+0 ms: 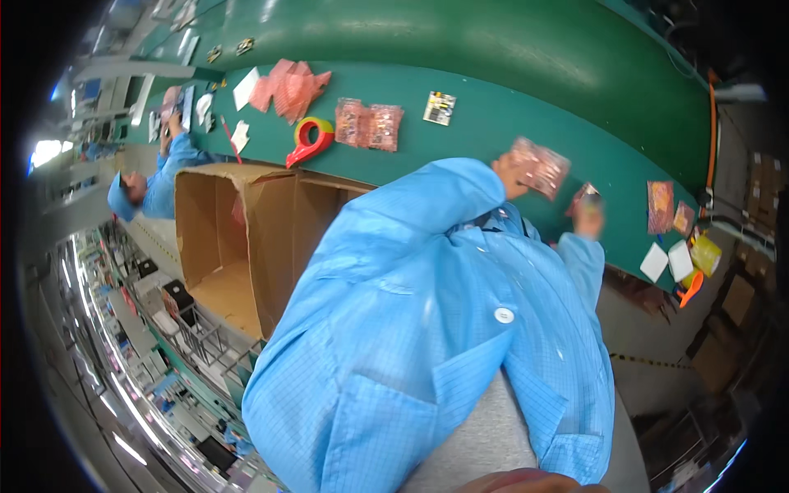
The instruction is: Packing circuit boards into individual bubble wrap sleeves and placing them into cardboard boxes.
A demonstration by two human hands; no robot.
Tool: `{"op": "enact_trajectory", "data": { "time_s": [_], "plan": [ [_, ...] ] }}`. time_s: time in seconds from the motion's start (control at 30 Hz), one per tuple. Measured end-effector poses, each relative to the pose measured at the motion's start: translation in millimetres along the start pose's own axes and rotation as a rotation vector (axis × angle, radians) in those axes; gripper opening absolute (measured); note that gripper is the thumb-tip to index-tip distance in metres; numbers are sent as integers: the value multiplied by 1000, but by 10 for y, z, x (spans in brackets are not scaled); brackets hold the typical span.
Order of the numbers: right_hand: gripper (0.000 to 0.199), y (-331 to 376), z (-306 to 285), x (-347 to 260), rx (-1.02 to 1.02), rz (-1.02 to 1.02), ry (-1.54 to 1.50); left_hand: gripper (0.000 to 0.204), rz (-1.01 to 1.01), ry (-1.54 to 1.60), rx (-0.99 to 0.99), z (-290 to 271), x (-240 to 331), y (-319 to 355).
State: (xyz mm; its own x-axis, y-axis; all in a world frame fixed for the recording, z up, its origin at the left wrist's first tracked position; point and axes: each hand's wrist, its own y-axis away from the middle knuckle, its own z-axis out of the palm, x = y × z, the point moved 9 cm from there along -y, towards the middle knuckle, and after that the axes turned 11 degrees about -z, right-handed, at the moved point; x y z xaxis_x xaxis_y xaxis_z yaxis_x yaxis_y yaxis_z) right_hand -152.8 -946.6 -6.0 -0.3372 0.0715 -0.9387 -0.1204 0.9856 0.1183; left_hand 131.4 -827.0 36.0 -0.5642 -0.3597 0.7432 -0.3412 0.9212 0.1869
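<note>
My left hand [511, 177] is closed on the near end of a pink bubble-wrap bag [542, 168], held over the green bench. To its right, my right hand [588, 218] is blurred by motion; its fingers are closed round a small dark and pinkish piece [582, 197] whose kind I cannot make out. A bare circuit board [440, 108] lies on the bench beyond my left forearm. Left of that board sit filled pink bubble-wrap bags [368, 126], side by side with small parts showing through.
A red and yellow tape dispenser [311, 141] and loose pink bubble wrap [292, 89] lie on the left. A cardboard box [255, 238] stands against the bench edge. At right are pink bags [660, 207], white cards [680, 260] and an orange-handled tool [692, 289]. A co-worker [152, 185] works far left.
</note>
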Motion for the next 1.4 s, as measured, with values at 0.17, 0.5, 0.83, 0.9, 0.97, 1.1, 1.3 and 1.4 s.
{"op": "enact_trajectory", "data": {
  "time_s": [0.17, 0.5, 0.83, 0.9, 0.97, 1.1, 1.3, 1.4],
  "plan": [
    [74, 211, 971, -1263, -201, -248, -18, 54, -332, 629, -35, -127, -590, -99],
    [73, 813, 3269, -1392, -1026, -61, -127, 38, -815, 1571, -180, -998, -1241, 795],
    [70, 688, 3056, -984, -951, 37, 15, 47, -1015, 962, 163, -1158, -1973, 1048],
    [70, 590, 2884, -929, -913, -34, 117, 43, -1083, 890, 128, -1107, -2064, 1080],
    [68, 511, 2745, -1030, -811, -229, 227, 32, -1230, 875, -262, -839, -2047, 1191],
    [69, 571, 2603, -983, -803, -206, 239, 27, -848, -38, 230, -1538, -1619, 1065],
    [58, 537, 2543, -611, -687, 65, -54, 47, 99, -548, 269, -1442, -754, 546],
    [57, 580, 2438, -440, -694, 208, -140, 44, -55, -486, 224, -1449, -805, 644]
  ]
}}
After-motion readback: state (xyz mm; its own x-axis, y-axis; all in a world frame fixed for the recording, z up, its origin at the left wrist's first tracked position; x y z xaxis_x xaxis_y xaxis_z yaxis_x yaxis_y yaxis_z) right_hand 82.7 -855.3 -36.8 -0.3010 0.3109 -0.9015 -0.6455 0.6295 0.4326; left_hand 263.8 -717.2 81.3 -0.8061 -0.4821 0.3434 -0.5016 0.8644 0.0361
